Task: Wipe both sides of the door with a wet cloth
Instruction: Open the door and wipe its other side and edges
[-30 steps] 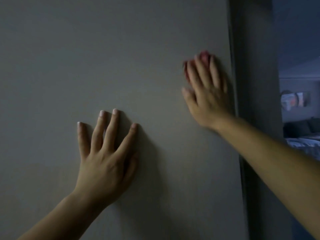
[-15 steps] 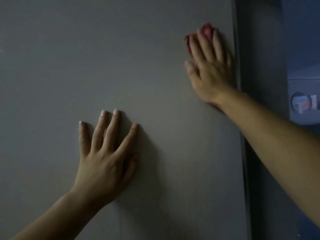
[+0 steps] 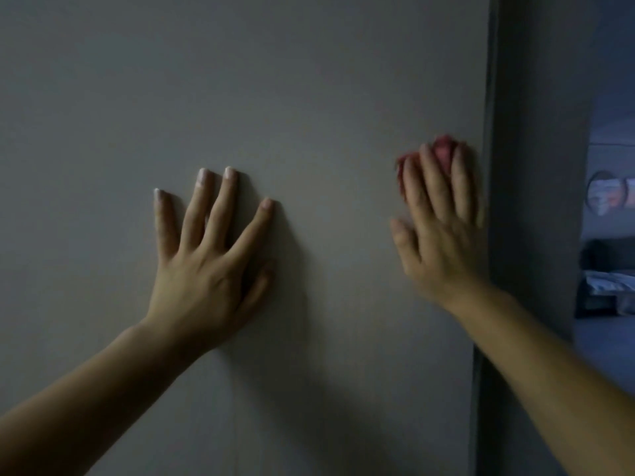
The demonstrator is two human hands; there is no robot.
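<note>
Got a red cloth (image 3: 443,149) squashed flat against the door (image 3: 275,80), tucked under the right hand (image 3: 439,242) with only a bit peeking out past the fingers (image 3: 431,187). Parked right up by the door's right edge (image 3: 487,97). Fingers there straight and pointing up, pressing rather than gripping, so guessing up-and-down strokes along that edge, then leftward across the bare panel. Bit blurry on that hand, fwiw. Well apart to the left, left hand (image 3: 202,269) planted flat on the door, fingers splayed and relaxed, holding nothing, just bracing. Sits squarely in the path of any leftward sweep, so would probably need shifting first. Past the edge, a dark frame (image 3: 536,201), then a dim room (image 3: 611,269) beyond. No view of the door's other side, so can't tell whether it's been wiped.
</note>
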